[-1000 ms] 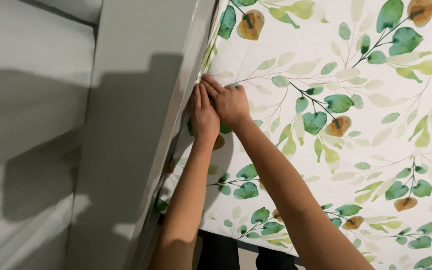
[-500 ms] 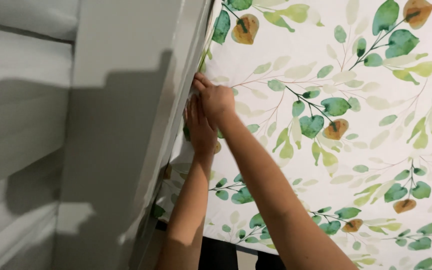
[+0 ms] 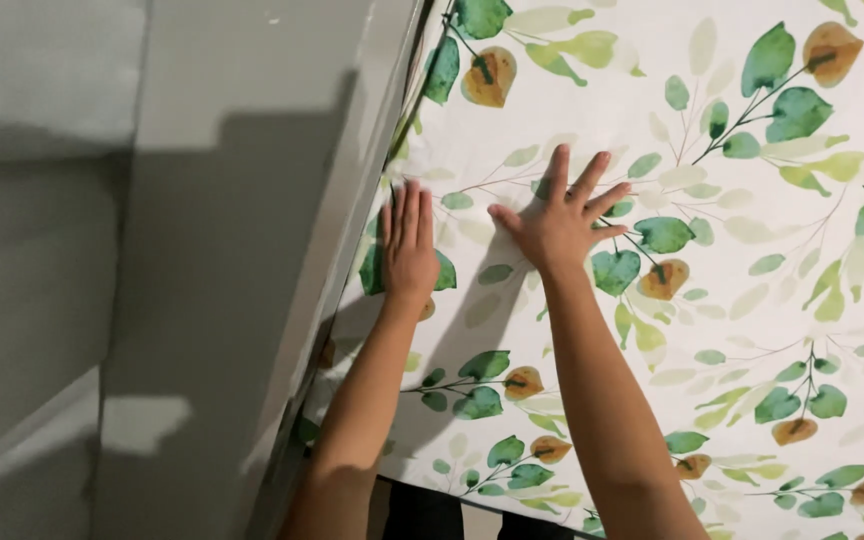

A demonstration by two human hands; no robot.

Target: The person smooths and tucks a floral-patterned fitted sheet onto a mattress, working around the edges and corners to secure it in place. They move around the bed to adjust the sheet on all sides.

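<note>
A white sheet (image 3: 752, 300) printed with green and orange leaves covers the flat surface on the right of the head view. My left hand (image 3: 410, 240) lies flat on it, fingers together, close to the sheet's left edge where it meets a grey panel (image 3: 242, 250). My right hand (image 3: 557, 215) presses flat on the sheet a little to the right, fingers spread. Neither hand holds anything.
The grey panel runs along the sheet's left edge, with a paler grey surface (image 3: 32, 280) beyond it carrying shadows. A dark gap (image 3: 432, 510) shows below the sheet's near edge between my forearms.
Both hands were bunched together at the sheet's left edge by the panel. They have let go, opened flat, and the right hand has slid away to the right.
</note>
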